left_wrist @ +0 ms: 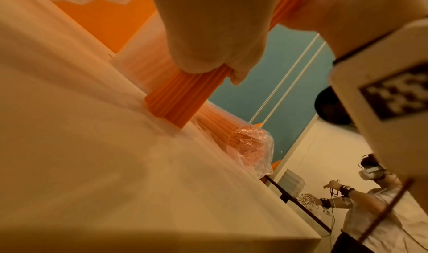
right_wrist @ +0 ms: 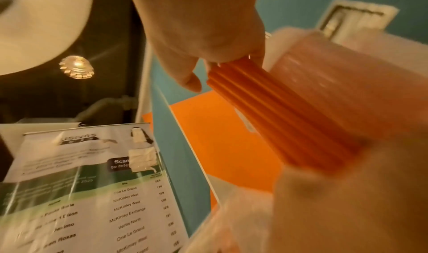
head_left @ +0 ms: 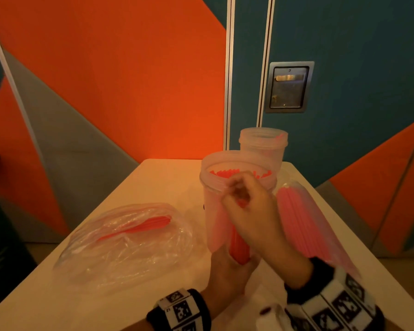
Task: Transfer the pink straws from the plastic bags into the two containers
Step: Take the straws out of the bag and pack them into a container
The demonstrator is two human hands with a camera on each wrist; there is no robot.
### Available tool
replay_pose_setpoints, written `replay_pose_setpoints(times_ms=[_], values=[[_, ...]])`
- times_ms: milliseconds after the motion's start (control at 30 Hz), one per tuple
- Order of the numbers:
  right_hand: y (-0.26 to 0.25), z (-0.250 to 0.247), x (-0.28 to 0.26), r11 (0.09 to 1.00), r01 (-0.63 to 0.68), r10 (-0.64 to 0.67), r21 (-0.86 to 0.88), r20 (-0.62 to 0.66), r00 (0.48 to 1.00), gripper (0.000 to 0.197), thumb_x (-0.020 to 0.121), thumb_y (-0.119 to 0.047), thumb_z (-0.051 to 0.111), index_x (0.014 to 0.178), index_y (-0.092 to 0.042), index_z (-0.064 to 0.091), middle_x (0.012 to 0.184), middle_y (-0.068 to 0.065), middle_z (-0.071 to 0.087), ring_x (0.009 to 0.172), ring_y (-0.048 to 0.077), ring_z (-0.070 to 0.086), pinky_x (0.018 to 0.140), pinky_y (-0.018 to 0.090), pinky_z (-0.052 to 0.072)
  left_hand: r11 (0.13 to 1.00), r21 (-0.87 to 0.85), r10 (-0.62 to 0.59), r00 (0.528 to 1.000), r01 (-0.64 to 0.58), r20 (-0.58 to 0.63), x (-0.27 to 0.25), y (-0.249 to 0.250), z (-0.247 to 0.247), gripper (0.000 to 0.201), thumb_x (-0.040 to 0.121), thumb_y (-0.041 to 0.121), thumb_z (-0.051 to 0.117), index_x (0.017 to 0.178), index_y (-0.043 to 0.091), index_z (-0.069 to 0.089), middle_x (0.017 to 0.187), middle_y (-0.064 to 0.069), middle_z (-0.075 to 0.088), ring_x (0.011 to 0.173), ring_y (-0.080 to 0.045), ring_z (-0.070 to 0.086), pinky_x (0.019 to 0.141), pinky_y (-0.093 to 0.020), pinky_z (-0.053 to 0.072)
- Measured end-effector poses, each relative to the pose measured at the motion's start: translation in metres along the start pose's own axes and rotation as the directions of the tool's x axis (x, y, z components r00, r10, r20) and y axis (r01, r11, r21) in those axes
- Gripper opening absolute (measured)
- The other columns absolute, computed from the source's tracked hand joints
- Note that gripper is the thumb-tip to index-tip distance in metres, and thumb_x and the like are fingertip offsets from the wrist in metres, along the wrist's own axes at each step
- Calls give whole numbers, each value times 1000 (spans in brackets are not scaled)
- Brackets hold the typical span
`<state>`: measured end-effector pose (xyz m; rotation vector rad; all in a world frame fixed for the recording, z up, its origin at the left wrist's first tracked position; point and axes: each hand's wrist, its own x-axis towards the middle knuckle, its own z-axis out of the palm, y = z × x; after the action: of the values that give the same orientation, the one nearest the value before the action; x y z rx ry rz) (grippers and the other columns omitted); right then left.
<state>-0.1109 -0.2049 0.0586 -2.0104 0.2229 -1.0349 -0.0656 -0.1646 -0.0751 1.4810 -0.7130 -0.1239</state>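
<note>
A bundle of pink straws (head_left: 240, 249) stands upright on the table (head_left: 153, 182), just in front of the near container (head_left: 213, 211), which holds several straws. My left hand (head_left: 227, 278) grips the bundle's lower end, and my right hand (head_left: 256, 218) grips its top beside the container's rim. The left wrist view shows the left hand (left_wrist: 208, 37) wrapped round the bundle (left_wrist: 176, 103), whose ends touch the table. The right hand (right_wrist: 203, 37) pinches the bundle's top (right_wrist: 277, 114). The far container (head_left: 261, 149) stands behind.
A crumpled clear bag (head_left: 129, 244) with a few straws lies on the left of the table. A fuller bag of pink straws (head_left: 301, 223) lies along the right edge. Another person (left_wrist: 370, 202) stands off beyond the table. A printed poster (right_wrist: 92, 183) hangs nearby.
</note>
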Motion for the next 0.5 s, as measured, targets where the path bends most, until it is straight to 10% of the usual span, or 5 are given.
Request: replay_pose_setpoints(times_ms=[133, 233, 500], values=[[-15, -8, 21, 731, 258, 70, -632, 445, 893, 28, 91, -29, 41, 83, -14, 64, 87, 7, 66, 85, 25, 59, 88, 37, 43, 998, 56, -36, 999, 36, 3, 2, 1, 0, 28, 72, 17, 80, 73, 27, 54, 64, 11, 59, 55, 9, 54, 53, -8, 38], [-17, -1, 20, 544, 361, 149, -757, 510, 847, 36, 96, -32, 32, 68, -17, 49, 76, 1, 52, 80, 20, 48, 99, 41, 29, 998, 34, -62, 998, 61, 11, 5, 4, -3, 22, 71, 14, 81, 75, 17, 59, 64, 7, 62, 55, 2, 56, 52, -13, 42], [-25, 3, 23, 680, 196, 227, -706, 457, 860, 27, 95, -28, 38, 76, -13, 50, 73, 1, 44, 77, 21, 46, 65, 29, 33, 994, -73, -82, 997, 82, 0, 22, 24, -12, 23, 67, 2, 80, 79, 11, 62, 70, 1, 66, 61, -1, 62, 54, -20, 49]])
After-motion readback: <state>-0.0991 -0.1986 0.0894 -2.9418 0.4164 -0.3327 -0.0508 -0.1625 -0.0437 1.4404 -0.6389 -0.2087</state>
